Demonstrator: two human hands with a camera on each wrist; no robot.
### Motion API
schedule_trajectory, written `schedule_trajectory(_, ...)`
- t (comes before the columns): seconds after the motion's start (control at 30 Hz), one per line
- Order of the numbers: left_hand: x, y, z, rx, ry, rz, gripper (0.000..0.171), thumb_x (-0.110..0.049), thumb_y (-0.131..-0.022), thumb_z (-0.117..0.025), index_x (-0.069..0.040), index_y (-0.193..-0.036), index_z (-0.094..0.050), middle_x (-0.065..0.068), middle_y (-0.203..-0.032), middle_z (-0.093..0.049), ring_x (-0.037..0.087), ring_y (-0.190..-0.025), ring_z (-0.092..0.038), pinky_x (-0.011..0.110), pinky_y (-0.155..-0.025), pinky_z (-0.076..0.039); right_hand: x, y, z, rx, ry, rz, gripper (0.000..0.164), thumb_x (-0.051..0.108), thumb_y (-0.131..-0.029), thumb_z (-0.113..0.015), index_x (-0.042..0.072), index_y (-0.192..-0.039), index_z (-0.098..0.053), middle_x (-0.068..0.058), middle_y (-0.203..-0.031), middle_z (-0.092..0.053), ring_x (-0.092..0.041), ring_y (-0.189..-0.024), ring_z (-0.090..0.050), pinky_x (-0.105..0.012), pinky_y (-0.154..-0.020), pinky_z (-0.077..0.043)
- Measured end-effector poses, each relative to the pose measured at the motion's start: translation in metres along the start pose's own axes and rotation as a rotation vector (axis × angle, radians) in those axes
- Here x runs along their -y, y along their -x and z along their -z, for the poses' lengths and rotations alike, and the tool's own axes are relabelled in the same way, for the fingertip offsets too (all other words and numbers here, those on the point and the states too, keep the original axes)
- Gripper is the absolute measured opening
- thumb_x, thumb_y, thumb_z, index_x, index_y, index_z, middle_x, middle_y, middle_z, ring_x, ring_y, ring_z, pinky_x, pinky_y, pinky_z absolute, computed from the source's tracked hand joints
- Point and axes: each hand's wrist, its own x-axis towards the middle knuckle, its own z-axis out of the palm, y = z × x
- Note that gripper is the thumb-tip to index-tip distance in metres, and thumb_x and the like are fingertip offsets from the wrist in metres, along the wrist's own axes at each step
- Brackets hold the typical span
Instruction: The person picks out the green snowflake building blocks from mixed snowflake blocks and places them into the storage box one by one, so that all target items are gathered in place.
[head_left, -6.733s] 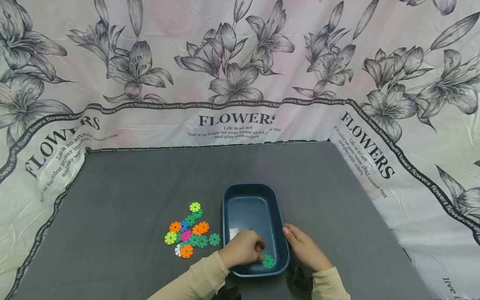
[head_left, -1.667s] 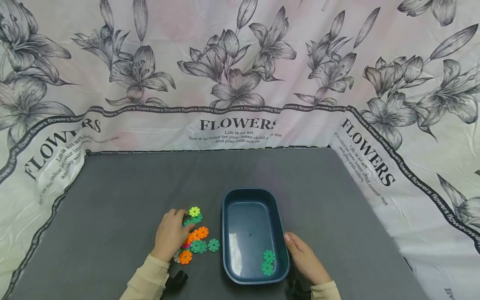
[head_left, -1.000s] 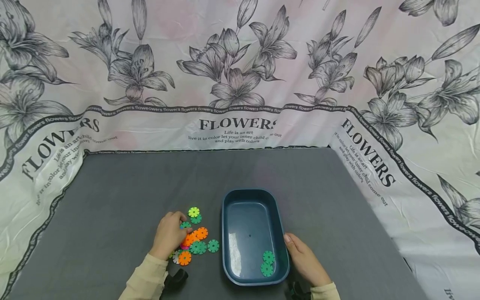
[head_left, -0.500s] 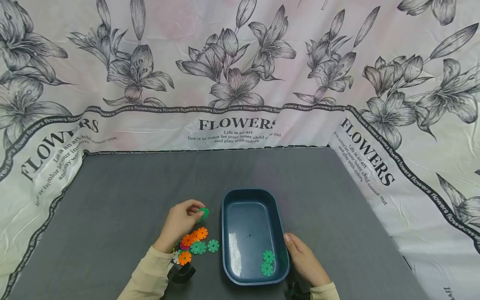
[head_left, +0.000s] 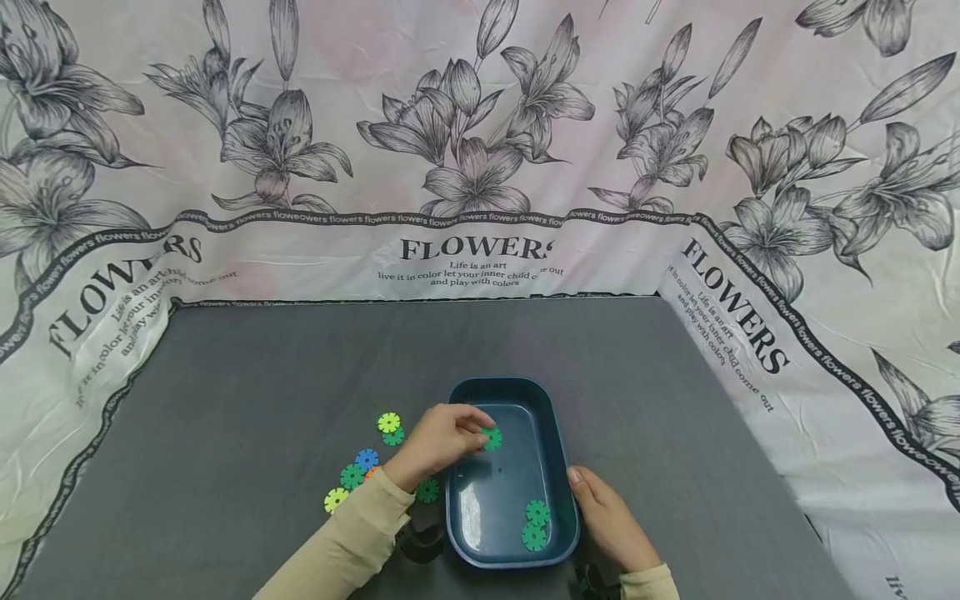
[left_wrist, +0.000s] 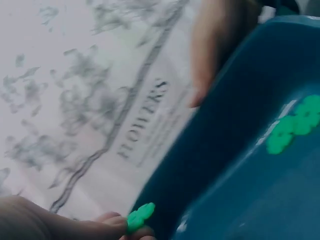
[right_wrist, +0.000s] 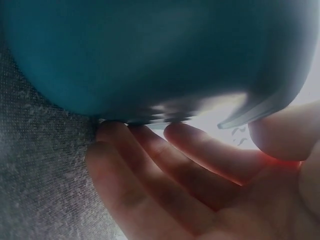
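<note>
My left hand point(head_left: 438, 442) pinches a green snowflake disc point(head_left: 492, 439) between thumb and fingers, over the left part of the dark blue tray point(head_left: 501, 383). In the left wrist view the pinched disc shows edge-on near the tray wall. Two more green discs point(head_left: 535, 525) lie overlapping on the tray floor at its near right. At the tray's right side, my right hand point(head_left: 615, 521) holds the rim. The right wrist view has its thumb point(right_wrist: 282, 132) at the rim and its fingertips against the outer wall.
Left of the tray lie loose snowflake discs: yellow point(head_left: 388, 422), blue point(head_left: 367, 459), green point(head_left: 352, 477) and others. My left forearm point(head_left: 352, 525) hides part of them. A grey cloth point(head_left: 262, 375) covers the table. Flower-printed sheeting point(head_left: 480, 275) stands behind and at both sides.
My left hand took a green disc from the pile and carried it right, over the tray. Earlier a second green disc joined the first in the tray. The right hand stays at the rim.
</note>
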Motion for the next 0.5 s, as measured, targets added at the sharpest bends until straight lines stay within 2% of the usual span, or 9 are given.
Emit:
schedule_trajectory(0.2, 0.000, -0.007, -0.022, 0.086, -0.037, 0.029, 0.017, -0.002, -0.088, -0.065, -0.007, -0.102, -0.072, 0.003, -0.085, -0.068, 0.027, -0.075, -0.066, 0.029, -0.055, -0.048, -0.001, 0.000, 0.000, 0.007, -0.020, -0.001, 0.044, 0.032, -0.104, -0.039, -0.002, -0.124, -0.057, -0.019, -0.127, -0.058, -0.034, -0.125, -0.050, -0.053, -0.103, -0.038)
schedule_trajectory(0.5, -0.003, -0.016, -0.050, 0.124, -0.053, 0.041, 0.021, 0.010, -0.083, -0.063, -0.003, -0.098, -0.071, 0.005, -0.074, -0.066, 0.025, -0.065, -0.066, 0.025, -0.053, -0.047, -0.002, -0.002, 0.000, 0.002, -0.061, -0.013, 0.039, 0.035, -0.103, -0.039, 0.005, -0.114, -0.062, -0.008, -0.111, -0.063, -0.020, -0.109, -0.056, -0.046, -0.097, -0.043)
